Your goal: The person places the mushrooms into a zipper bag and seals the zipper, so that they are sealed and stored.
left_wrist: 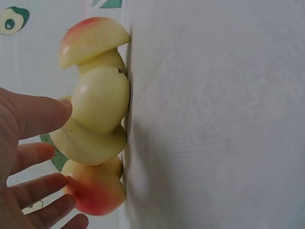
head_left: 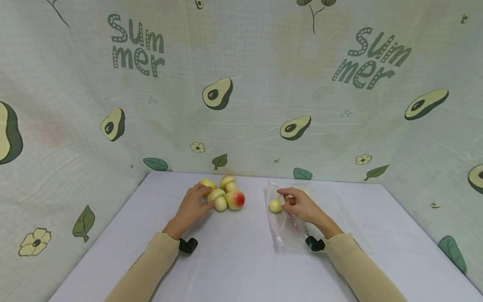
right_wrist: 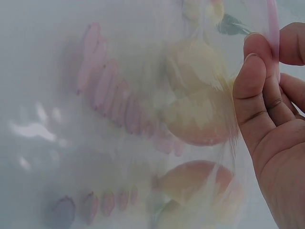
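Zip bag: clear film with pink markings, lying on the white tabletop; from where I stand, its mouth faces left and looks parted.
Right hand: at the bag's mouth, thumb and fingers pinching the pink rim; I'd hold that pinch high and light, so the film doesn't sag across the gap.
Bagged piece: one pale yellow piece shows through the film just within the bag's mouth; more blurred shapes show in the right wrist view; nudging them deeper would, I reckon, free the entrance.
Mushroom-shaped pieces: four, bunched left of the bag, caps and stubby stems touching or nearly so; the nearest to the bag is the red-blushed piece; the front mushroom sits farther left.
Left hand: over the cluster's far side from the bag, fingers spread and loose, gripping nothing; the thumb is close against a pale piece, though I cannot tell whether it touches; best, I'd say, to take one cap squarely, since a stem grip may let it roll and scatter its neighbours.
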`<state>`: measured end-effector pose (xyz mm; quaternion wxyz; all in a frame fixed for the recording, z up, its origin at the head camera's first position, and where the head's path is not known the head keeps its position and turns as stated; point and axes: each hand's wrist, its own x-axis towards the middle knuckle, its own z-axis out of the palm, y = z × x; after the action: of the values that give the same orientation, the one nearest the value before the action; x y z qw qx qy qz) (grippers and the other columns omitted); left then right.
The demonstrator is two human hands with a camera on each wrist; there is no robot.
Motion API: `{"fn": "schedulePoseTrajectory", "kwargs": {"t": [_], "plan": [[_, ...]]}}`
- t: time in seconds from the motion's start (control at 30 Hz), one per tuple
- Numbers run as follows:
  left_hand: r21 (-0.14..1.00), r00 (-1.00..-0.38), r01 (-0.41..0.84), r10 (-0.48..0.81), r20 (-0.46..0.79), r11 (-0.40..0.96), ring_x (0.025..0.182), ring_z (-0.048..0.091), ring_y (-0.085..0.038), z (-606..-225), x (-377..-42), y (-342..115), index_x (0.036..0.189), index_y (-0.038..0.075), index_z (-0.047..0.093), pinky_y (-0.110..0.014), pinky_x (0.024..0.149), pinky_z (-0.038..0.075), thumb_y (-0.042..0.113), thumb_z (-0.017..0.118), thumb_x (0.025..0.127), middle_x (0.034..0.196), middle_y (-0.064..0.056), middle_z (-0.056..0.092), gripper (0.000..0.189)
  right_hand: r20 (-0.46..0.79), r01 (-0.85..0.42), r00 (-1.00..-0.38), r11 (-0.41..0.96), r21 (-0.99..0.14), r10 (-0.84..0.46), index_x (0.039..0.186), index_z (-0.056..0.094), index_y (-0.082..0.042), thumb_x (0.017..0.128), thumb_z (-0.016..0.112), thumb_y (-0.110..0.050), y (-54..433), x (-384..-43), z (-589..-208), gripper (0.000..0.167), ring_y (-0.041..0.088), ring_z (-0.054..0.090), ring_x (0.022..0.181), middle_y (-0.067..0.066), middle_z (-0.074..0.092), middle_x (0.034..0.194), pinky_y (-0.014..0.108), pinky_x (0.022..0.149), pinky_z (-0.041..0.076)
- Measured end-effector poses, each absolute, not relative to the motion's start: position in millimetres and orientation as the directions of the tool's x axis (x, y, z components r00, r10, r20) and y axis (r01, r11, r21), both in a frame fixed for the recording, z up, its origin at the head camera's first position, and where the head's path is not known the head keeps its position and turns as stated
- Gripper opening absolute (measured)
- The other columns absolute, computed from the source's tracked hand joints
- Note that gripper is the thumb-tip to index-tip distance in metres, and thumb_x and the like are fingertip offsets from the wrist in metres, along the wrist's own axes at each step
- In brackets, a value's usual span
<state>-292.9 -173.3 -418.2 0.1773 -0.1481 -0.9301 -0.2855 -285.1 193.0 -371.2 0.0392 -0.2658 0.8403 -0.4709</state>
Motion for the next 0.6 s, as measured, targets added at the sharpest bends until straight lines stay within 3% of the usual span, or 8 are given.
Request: {"fn": "schedulePoseTrajectory", "kwargs": {"t": [0.33, 0.6], "plan": [[0.48, -0.906, 0.355, 0.17, 0.387, 0.802, 0.106, 0.049, -0.032, -421.5, -291.9, -171.4, 0.122, 0.002, 0.06, -0.045, 0.09, 0.043, 0.022, 0.077, 0.081, 0.117, -0.015, 0.052, 0.049, 0.173, -0.397, -0.86, 0.417, -0.817, -0.48, 0.13, 0.05, 0.011, 0.083, 0.06, 0.01, 193.1, -286.3, -371.4, 0.047, 0.006, 0.041, 0.056, 0.029, 0.049, 0.107, 0.019, 0.051, 0.037], [0.489, -0.908, 0.37, 0.195, 0.371, 0.79, 0.111, 0.049, -0.034, -422.5, -292.5, -170.7, 0.125, 0.001, 0.057, -0.047, 0.095, 0.04, 0.021, 0.077, 0.079, 0.121, -0.018, 0.051, 0.054, 0.168, -0.393, -0.862, 0.424, -0.816, -0.477, 0.13, 0.05, 0.01, 0.083, 0.061, 0.009, 192.8, -285.6, -370.9, 0.047, 0.006, 0.041, 0.057, 0.028, 0.05, 0.107, 0.019, 0.051, 0.037]]}}
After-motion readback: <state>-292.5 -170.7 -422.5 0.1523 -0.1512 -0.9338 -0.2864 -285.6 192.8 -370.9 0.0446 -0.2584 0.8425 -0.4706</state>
